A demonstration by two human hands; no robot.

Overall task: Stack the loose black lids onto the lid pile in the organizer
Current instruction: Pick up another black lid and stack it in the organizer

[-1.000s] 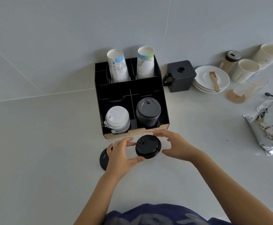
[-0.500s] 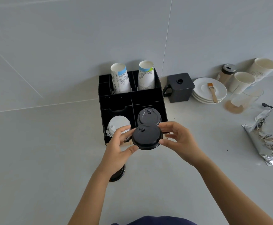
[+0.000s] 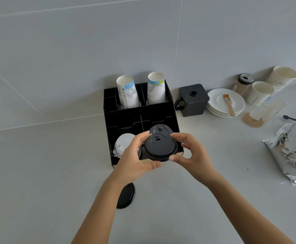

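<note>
I hold a black lid [image 3: 160, 148] in the air between both hands, just in front of and above the organizer's front right compartment. My left hand [image 3: 135, 161] grips its left rim; my right hand [image 3: 189, 154] pinches its right rim. Behind it the top of the black lid pile [image 3: 159, 129] shows in the black organizer [image 3: 126, 117]. A second loose black lid [image 3: 127, 195] lies on the counter, partly hidden by my left forearm.
A white lid pile [image 3: 123, 144] fills the organizer's front left compartment; two paper cup stacks [image 3: 127, 93] stand at its back. To the right are a black box [image 3: 193, 99], white plates with a brush [image 3: 229, 104], cups [image 3: 260, 90] and a foil bag [image 3: 293, 150].
Both hands have carried the black lid from the counter up and forward, over the organizer's front edge toward the black lid pile. The other loose lid stays on the counter.
</note>
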